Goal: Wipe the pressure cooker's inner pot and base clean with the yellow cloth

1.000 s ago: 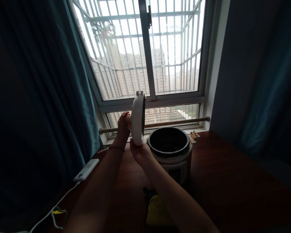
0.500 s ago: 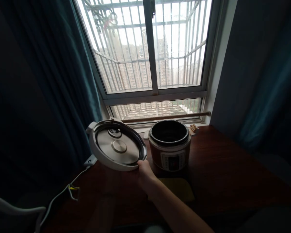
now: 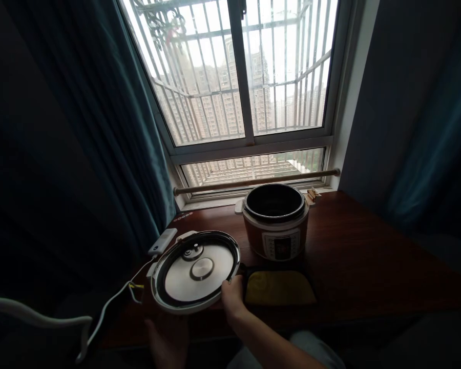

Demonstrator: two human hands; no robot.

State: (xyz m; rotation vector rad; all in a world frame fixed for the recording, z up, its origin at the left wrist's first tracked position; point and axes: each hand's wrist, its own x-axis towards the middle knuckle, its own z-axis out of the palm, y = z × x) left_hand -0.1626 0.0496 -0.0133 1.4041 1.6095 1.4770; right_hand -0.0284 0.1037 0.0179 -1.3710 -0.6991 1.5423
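A round cooker lid (image 3: 200,271) lies underside up, low over the left part of the table; whether it touches the wood I cannot tell. My right hand (image 3: 233,297) grips its near right rim. Dim and blurred, my left hand (image 3: 167,341) is below the lid's near left edge, apart from it, its fingers hard to make out. To the right of the lid stands the red and white cooker (image 3: 276,223), its top uncovered and its dark inner pot showing. A yellow-topped flat item (image 3: 279,288) lies in front of the cooker.
A white power strip (image 3: 163,241) with a cable lies on the brown table (image 3: 353,246) at the left, by the blue curtain (image 3: 138,154). Small wooden pieces (image 3: 312,196) sit behind the cooker. A rod (image 3: 261,181) spans the window.
The lid has come down and tipped flatter, with my right hand still on its rim. My left hand shows more plainly at the bottom. The view has shifted slightly.
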